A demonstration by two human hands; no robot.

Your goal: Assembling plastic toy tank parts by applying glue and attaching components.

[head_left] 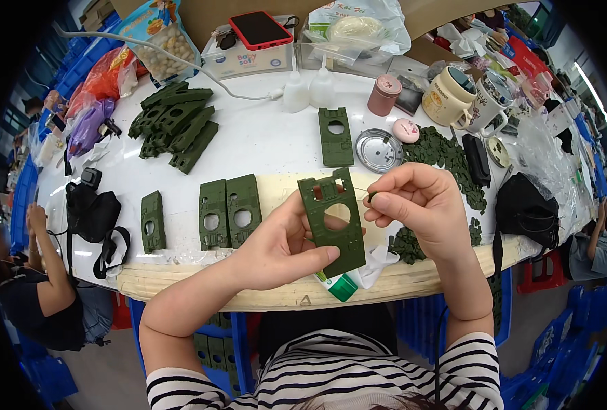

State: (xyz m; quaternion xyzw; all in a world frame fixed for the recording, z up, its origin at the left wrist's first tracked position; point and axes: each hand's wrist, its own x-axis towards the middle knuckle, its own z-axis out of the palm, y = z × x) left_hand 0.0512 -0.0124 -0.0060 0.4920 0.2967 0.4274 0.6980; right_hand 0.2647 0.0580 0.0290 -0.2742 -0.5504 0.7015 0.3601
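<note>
My left hand (276, 249) grips a dark green plastic model tank hull plate (348, 253), held tilted above the table's near edge. The plate has a large round hole and smaller openings at its upper end. Just right of that upper end, my right hand (416, 205) pinches a small dark green part (371, 197) between thumb and fingers. A thin, needle-like line (360, 189) runs from these fingers toward the plate; I cannot tell whether it touches. Behind the plate lies a similar hull plate (335, 154), flat on the table.
More hull plates (213, 198) lie to the left, with a stack (173, 123) behind them. Small green parts (447, 157) are heaped at right beside a round metal tin (379, 150). White squeeze bottles (295, 92), a pink canister (385, 94) and mugs (447, 96) stand farther back.
</note>
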